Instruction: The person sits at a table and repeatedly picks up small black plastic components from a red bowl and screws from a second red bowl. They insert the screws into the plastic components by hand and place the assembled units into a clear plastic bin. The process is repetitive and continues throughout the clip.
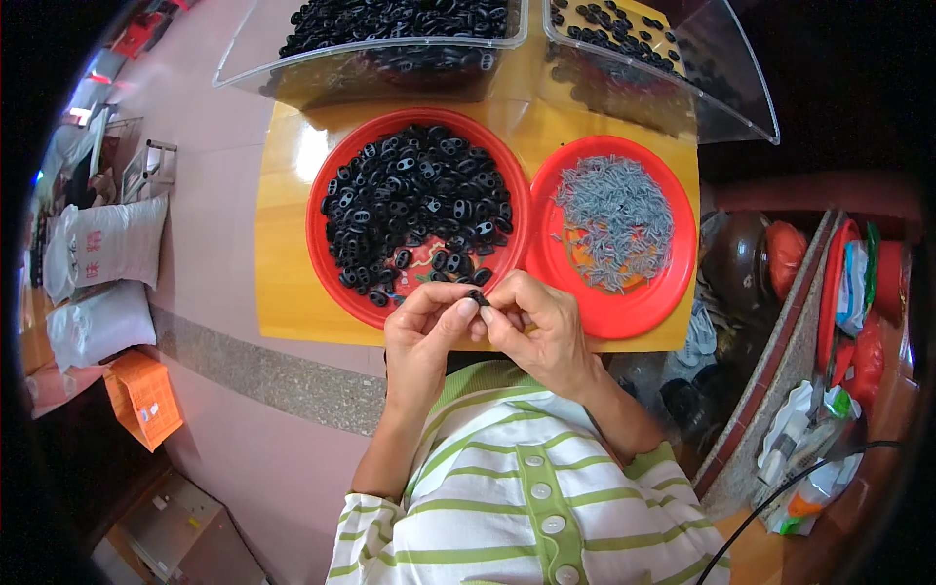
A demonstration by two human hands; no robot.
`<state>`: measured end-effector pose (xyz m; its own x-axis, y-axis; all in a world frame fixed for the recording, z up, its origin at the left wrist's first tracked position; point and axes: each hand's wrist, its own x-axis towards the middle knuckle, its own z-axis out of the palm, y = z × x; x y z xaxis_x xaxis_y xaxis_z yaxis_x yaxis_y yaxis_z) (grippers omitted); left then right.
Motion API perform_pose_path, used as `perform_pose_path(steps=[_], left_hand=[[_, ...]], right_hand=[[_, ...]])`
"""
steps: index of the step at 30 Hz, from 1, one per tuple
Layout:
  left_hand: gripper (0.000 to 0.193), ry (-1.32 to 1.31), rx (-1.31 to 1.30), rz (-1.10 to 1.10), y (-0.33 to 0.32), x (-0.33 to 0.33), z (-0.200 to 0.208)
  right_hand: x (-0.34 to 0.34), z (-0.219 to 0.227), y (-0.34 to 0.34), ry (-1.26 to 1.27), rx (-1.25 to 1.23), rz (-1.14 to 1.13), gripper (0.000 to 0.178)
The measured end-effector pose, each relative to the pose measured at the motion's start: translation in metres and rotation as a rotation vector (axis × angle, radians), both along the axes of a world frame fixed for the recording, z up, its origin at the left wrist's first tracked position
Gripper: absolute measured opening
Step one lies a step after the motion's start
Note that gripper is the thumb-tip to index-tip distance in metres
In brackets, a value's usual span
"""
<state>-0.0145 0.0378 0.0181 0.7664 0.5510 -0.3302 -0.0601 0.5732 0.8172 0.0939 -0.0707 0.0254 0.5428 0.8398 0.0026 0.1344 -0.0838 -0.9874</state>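
At the table's near edge, my left hand (421,327) and my right hand (544,330) meet fingertip to fingertip. Pinched between them is a small black plastic cord lock (477,297), partly hidden by the fingers. Just beyond lies a round red tray (318,219) heaped with similar black two-holed pieces (419,185); its patterned bottom shows near the front. To the right, a second red tray (680,195) holds a pile of thin grey pieces (624,219) that look like small springs.
Two clear plastic bins stand at the table's far side: the left bin (370,60) full of black pieces, the right bin (624,68) with fewer. White sacks (112,249) and an orange basket (142,398) are on the floor at left. A cluttered ledge (770,361) runs along the right.
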Motion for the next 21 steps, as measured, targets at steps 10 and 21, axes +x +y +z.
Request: perform_pose_path(steps=[10, 21], left_hand=[[0.017, -0.004, 0.039, 0.001, 0.01, 0.0, -0.003], [0.016, -0.055, -0.022, 0.001, 0.003, 0.0, -0.003]], right_hand=[[0.014, 0.011, 0.013, -0.336, -0.036, 0.038, 0.014], [0.013, 0.005, 0.013, -0.349, 0.092, 0.071, 0.011]])
